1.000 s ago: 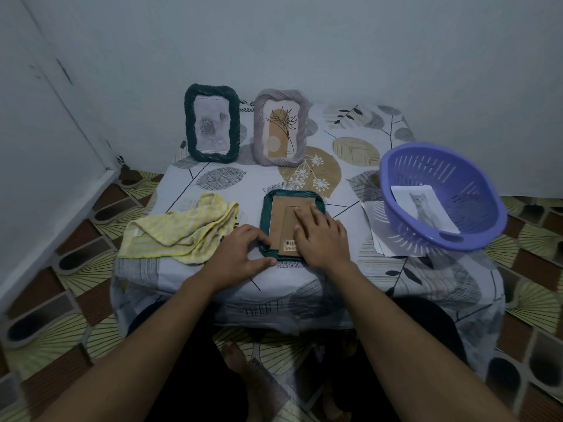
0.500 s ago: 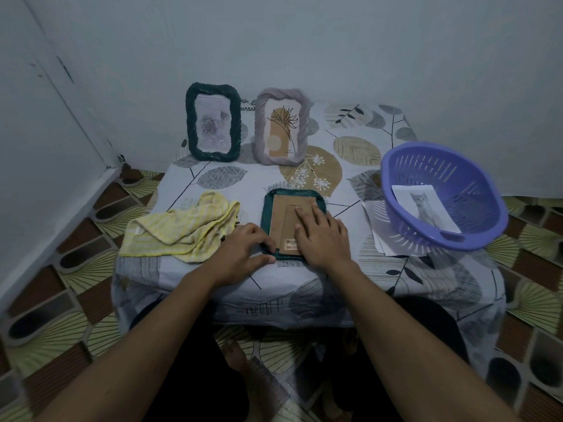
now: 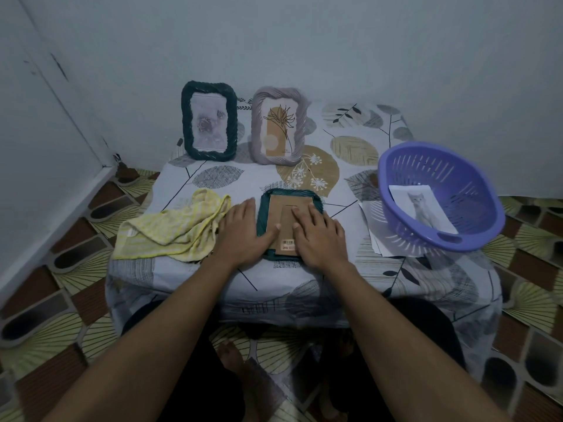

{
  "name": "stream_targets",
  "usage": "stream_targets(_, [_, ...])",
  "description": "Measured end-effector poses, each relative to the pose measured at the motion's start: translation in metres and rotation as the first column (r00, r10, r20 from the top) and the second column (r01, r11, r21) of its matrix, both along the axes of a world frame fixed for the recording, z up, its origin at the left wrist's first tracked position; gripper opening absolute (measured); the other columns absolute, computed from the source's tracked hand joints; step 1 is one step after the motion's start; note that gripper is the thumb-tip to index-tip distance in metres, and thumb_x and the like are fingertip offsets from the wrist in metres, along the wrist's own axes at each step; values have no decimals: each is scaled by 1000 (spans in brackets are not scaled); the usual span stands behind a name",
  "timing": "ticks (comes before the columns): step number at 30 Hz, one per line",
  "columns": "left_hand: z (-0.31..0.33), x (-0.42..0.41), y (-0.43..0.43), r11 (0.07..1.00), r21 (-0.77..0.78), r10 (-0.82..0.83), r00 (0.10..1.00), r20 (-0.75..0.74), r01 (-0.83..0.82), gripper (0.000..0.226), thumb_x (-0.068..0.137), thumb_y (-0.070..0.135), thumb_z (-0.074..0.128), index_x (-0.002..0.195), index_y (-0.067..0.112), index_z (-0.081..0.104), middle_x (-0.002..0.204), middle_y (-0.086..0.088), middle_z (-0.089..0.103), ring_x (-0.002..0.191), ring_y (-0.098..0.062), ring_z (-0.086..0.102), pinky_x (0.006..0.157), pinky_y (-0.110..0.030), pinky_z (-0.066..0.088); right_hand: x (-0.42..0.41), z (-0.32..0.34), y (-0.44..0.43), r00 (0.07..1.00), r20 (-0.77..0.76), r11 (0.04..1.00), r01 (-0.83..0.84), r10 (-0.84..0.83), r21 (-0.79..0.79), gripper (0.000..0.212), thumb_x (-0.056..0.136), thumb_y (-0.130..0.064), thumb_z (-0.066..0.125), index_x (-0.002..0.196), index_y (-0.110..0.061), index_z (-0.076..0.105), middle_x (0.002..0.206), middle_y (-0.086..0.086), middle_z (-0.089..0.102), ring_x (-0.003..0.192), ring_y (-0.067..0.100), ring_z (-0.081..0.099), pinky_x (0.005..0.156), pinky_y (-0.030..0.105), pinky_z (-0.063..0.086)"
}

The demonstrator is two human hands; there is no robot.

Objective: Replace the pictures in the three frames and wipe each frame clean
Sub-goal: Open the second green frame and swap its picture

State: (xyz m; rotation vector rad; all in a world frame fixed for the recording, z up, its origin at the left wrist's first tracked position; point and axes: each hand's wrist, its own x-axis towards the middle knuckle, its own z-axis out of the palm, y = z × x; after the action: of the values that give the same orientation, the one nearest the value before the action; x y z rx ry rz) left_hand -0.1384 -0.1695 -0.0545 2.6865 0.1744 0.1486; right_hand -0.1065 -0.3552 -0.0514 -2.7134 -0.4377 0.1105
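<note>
The desk (image 3: 213,178) stands in a corner, its back edge against the wall (image 3: 304,41) and patterned floor (image 3: 76,269) showing on both sides. A leaf-print cover hangs over its front edge.

The face-down frame (image 3: 289,192) lies near that front edge, roughly at the middle. Its dark green rope-like rim surrounds a brown backing board (image 3: 281,208), which has a barcode sticker (image 3: 288,242) at its near end.

The left hand (image 3: 240,231) lies flat at the frame's left rim with its fingers straight. Its thumb reaches across onto the backing board. The right hand (image 3: 320,233) rests flat on the right half of the board, fingers straight and together, covering the rim on that side. Neither hand grips anything.

A crumpled yellow cloth (image 3: 170,229) lies just left of the left hand and reaches the front left part of the desk. Behind the face-down frame is a strip of bare cover. Behind that strip, two frames stand upright side by side near the back edge. They are a dark green frame (image 3: 209,121) with a pale, blurry picture and a mauve frame (image 3: 278,126) with a plant drawing.

At the right a purple basket (image 3: 457,184) sits up to the desk's right edge, tipped towards the person. A cat picture (image 3: 422,208) lies inside it. Loose sheets (image 3: 373,236) stick out from under the basket, between it and the right hand.
</note>
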Motion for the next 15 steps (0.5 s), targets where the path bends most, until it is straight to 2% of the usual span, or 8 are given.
stream_targets(3, [-5, 1, -6, 998, 59, 18, 999, -49, -15, 100, 83, 82, 24, 156, 14, 19, 162, -6, 23, 149, -29, 17, 120, -50, 15, 1, 1, -1, 1000, -3, 1000, 5, -5, 21, 48, 107, -46, 17, 155, -42, 23, 168, -3, 11, 153, 25, 10, 123, 46, 5])
stream_targets(9, [-5, 0, -8, 993, 113, 28, 999, -20, -25, 96, 82, 83, 30, 155, 19, 24, 162, -4, 26, 149, -29, 19, 118, -50, 16, 4, 4, -2, 998, -59, 999, 1, 2, 51, 46, 108, -42, 23, 154, -43, 26, 168, -5, 11, 153, 25, 10, 122, 44, 2])
stream_targets(11, [-6, 0, -8, 992, 124, 29, 1000, -11, -28, 95, 84, 82, 32, 155, 19, 25, 162, -4, 27, 149, -29, 20, 118, -49, 17, 10, 8, -5, 992, -125, 990, 20, -2, 139, 47, 106, -39, 32, 153, -42, 30, 167, -4, 14, 152, 24, 12, 122, 44, 4])
stream_targets(14, [-7, -1, -7, 991, 131, 24, 1000, 3, -24, 95, 84, 82, 32, 154, 19, 26, 161, -5, 28, 148, -29, 21, 119, -49, 17, 13, 16, -13, 978, -196, 921, 139, -70, 363, 61, 97, -30, 53, 154, -28, 33, 163, 4, 25, 148, 29, 25, 121, 50, 20])
stream_targets(15, [-7, -1, -7, 992, 125, 21, 1000, 5, -22, 96, 83, 82, 30, 154, 19, 27, 161, -6, 28, 148, -29, 21, 119, -48, 17, 11, 20, -17, 974, -192, 916, 185, -122, 356, 68, 93, -30, 58, 155, -23, 31, 161, 6, 27, 146, 30, 28, 119, 50, 24])
